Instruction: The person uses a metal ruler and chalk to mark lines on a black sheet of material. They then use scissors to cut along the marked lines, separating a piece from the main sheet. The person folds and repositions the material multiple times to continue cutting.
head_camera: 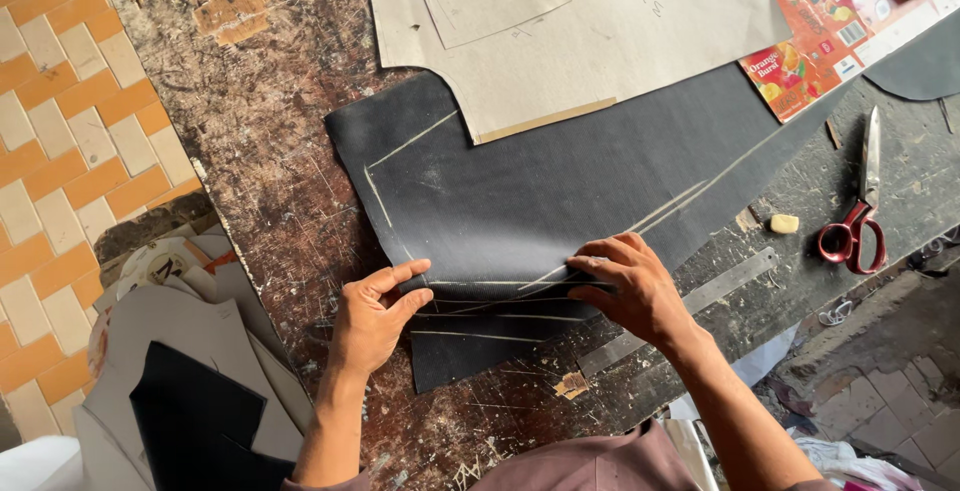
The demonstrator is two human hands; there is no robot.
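2 hands on dark cloth | scarred wood bench | orange/cream tile floor

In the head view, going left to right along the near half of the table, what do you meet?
Left hand → right hand, both on the dark fabric → metal ruler → pale chalk piece → red-handled scissors.

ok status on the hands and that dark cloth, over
Left hand and right hand both pinching a fold in the dark cloth. Paper pattern overlaps its top edge. Scissors and metal ruler lie apart, right.
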